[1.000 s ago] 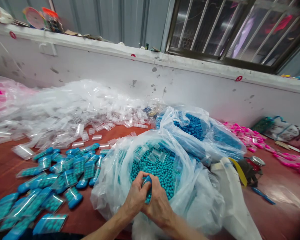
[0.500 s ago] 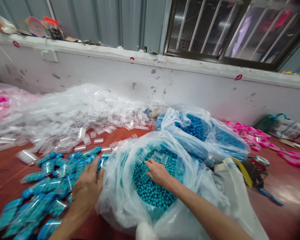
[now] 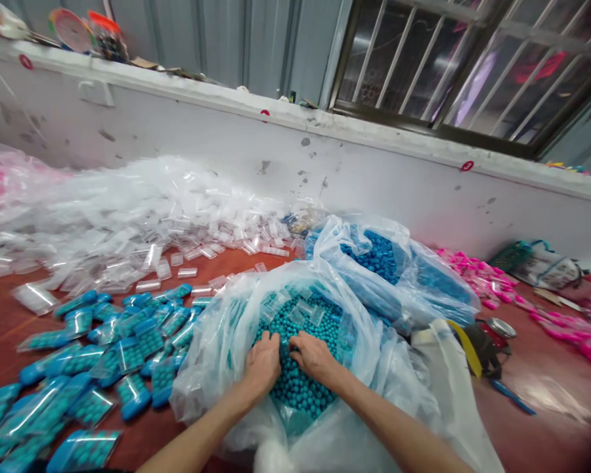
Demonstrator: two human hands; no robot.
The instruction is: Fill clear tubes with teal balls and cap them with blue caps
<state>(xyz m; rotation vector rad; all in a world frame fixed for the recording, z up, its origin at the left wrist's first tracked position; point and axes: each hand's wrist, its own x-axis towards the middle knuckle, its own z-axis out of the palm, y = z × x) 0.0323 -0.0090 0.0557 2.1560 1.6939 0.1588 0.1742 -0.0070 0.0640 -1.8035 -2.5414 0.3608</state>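
A big clear plastic bag [image 3: 211, 368] stands open in front of me, full of round turquoise beads [image 3: 303, 397]. My left hand [image 3: 263, 362] is over the bag's left side at the beads, its fingers curled together. Close beside it, my right hand [image 3: 316, 358] is at the beads too, fingers bent and closed. Whatever either hand pinches is hidden behind the fingers. Small clear plastic pieces [image 3: 303, 310] lie on the beads just beyond my hands. To the left are several filled packets [image 3: 132, 394] of turquoise beads with blue ends.
Behind the packets spreads a large heap of clear plastic sleeves [image 3: 128, 217]. A second bag [image 3: 423, 276] holds darker blue pieces at the back right. Farther right are pink packets [image 3: 473, 269], a red jar with a metal lid [image 3: 500, 328] and a blue pen-like tool [image 3: 512, 396].
My left hand has moved right from the packets to the beads in the bag, its fingers now curled. My right hand stays at the beads, slightly lower. The view has shifted a little.
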